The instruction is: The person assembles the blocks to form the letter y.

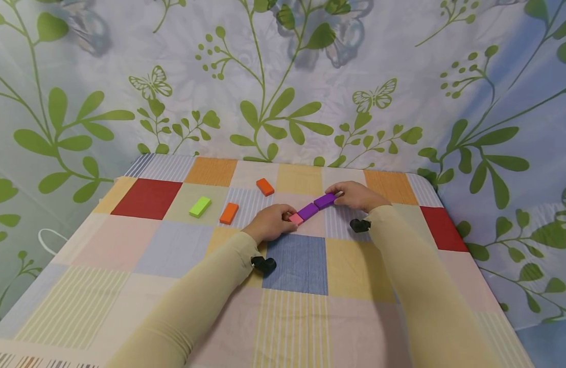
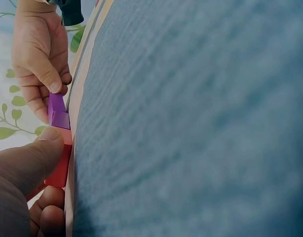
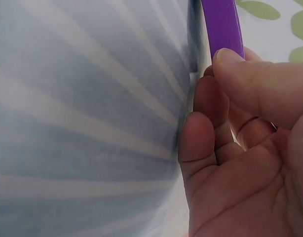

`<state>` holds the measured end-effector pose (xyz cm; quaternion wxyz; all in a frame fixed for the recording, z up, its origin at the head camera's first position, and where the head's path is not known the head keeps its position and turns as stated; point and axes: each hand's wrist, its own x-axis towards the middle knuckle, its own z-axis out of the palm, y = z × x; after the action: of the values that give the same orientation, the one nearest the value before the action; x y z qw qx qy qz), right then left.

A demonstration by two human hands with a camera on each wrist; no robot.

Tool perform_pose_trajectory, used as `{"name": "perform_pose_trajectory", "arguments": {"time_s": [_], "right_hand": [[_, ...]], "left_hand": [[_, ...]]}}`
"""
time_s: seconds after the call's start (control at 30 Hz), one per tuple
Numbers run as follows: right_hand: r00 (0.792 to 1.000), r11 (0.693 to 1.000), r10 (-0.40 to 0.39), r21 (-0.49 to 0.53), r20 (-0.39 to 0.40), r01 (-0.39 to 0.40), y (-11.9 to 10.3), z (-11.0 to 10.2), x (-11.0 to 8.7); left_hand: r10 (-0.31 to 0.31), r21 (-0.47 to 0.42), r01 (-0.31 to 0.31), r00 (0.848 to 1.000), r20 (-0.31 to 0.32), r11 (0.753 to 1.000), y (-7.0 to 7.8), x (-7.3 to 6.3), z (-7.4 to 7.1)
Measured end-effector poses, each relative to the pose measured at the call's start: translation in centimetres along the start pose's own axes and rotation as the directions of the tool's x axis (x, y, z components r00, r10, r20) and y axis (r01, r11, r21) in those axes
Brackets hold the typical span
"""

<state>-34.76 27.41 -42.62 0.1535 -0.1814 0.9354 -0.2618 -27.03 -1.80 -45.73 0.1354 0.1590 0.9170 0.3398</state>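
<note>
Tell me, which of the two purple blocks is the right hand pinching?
The right hand pinches the end purple block, the one farther from the left hand; the middle purple block lies between that one and the pink block.

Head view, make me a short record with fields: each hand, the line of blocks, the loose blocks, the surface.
left hand: pinches the pink block
right hand: pinches the outer purple block
line: pink block, inner purple block, outer purple block, slanting
loose: green block, near orange block, far orange block
surface: patchwork cloth
</note>
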Motion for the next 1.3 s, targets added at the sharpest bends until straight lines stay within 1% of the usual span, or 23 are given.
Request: {"name": "perform_pose_trajectory", "arguments": {"time_s": [0.17, 0.43, 0.6, 0.8, 1.03, 1.17, 1.3], "right_hand": [[1.0, 1.0, 0.001, 0.012, 0.002, -0.001, -0.4, 0.1, 0.2], [1.0, 1.0, -0.016, -0.027, 0.004, 0.016, -0.3, 0.1, 0.6], [0.999, 0.998, -0.031, -0.054, 0.019, 0.032, -0.2, -0.2, 0.6], [0.999, 0.999, -0.029, -0.04, 0.033, 0.031, -0.3, -0.2, 0.6], [0.999, 0.999, -0.027, -0.035, 0.023, 0.028, -0.5, 0.2, 0.8], [0.999, 0.998, -0.05, -0.046, 0.012, 0.05, -0.5, 0.4, 1.0], [0.999, 0.998, -0.045, -0.042, 0.001, 0.045, -0.5, 0.6, 1.1]], "left_hand": [[-0.003, -0.006, 0.003, 1.0, -0.001, 1.0, 0.0, 0.1, 0.1], [-0.009, -0.009, 0.009, 1.0, -0.002, 1.0, 0.1, 0.1, 0.0], [-0.009, -0.013, 0.009, 1.0, 0.002, 1.0, 0.2, 0.0, 0.0], [-0.014, -0.01, 0.014, 1.0, 0.003, 1.0, 0.2, 0.0, -0.1], [-0.018, -0.021, 0.018, 1.0, 0.002, 1.0, 0.2, 0.1, -0.1], [-0.006, -0.01, 0.006, 1.0, -0.003, 1.0, 0.1, 0.1, -0.1], [0.001, -0.002, -0.001, 1.0, -0.006, 1.0, 0.0, 0.2, 0.0]]}}
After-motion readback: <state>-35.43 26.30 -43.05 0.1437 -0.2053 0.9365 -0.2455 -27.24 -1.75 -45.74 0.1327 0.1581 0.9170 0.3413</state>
